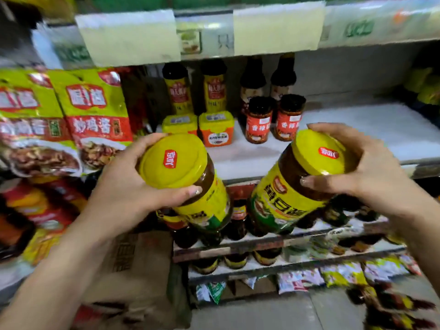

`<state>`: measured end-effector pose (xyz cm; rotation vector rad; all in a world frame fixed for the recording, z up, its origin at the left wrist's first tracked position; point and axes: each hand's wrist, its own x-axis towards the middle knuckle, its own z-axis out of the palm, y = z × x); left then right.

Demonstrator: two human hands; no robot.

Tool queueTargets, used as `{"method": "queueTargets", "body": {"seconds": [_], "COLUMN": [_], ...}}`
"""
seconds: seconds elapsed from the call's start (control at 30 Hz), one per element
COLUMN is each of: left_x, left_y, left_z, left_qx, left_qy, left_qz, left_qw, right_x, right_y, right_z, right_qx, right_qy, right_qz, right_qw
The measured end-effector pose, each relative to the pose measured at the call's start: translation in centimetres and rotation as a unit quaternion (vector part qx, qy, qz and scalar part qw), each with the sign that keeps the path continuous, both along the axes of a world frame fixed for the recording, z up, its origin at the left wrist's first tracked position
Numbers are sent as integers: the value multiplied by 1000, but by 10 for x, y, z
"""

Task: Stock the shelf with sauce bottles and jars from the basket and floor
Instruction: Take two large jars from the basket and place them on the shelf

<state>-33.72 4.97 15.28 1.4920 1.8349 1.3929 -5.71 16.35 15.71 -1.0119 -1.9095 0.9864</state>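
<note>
Jars of brown sauce fill both hands, raised in front of the white shelf point(357, 129), not yet set on it. Left hand point(123, 184) is clamped around the yellow lid of the left jar point(188, 182), which tilts its base toward the shelf. Right hand point(371, 163) is clamped over the lid of the right jar point(290, 186), tilted the same way. Beyond them, near the shelf's front edge, sit two square yellow tubs point(197, 126) and two small red-labelled jars point(273, 117). Behind these, at the back, stand four tall dark bottles point(228, 84). Green and red packets point(64, 120) stand at the shelf's left end.
</note>
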Motion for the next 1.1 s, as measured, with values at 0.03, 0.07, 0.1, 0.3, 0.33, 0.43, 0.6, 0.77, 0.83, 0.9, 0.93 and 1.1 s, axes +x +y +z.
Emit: {"method": "queueTargets", "body": {"seconds": [0.03, 0.07, 0.1, 0.3, 0.33, 0.43, 0.6, 0.77, 0.83, 0.9, 0.93, 1.1], "left_x": [-3, -6, -11, -25, -28, -35, -41, -47, -50, -53, -55, -63], "left_y": [3, 6, 9, 31, 36, 50, 71, 85, 91, 97, 100, 113], "left_z": [5, 10, 17, 33, 32, 29, 22, 21, 20, 17, 15, 11], "left_qx": [6, 11, 16, 18, 14, 1, -43, -45, -48, -55, -57, -54], "left_qy": [11, 24, 42, 94, 89, 73, 82, 89, 102, 110, 104, 46], "left_qz": [19, 35, 52, 141, 147, 144, 123, 113, 117, 120, 119, 114], "left_qw": [1000, 999, 998, 985, 985, 987, 988, 989, 987, 985, 986, 991], "right_x": [-5, -11, -18, -49, -55, -73, -102, -117, -121, -124, -126, -136], "right_y": [7, 12, 19, 54, 59, 72, 89, 101, 105, 110, 112, 116], "right_z": [4, 7, 12, 30, 31, 32, 23, 14, 16, 18, 19, 20], "right_qx": [9, 17, 29, 63, 66, 74, 84, 100, 94, 93, 90, 53], "right_qy": [7, 14, 16, 0, 0, -11, -59, -114, -123, -130, -133, -124], "right_qz": [10, 20, 31, 37, 38, 36, 42, 38, 42, 49, 52, 71], "right_qw": [1000, 1000, 999, 997, 997, 997, 994, 988, 987, 986, 986, 988]}}
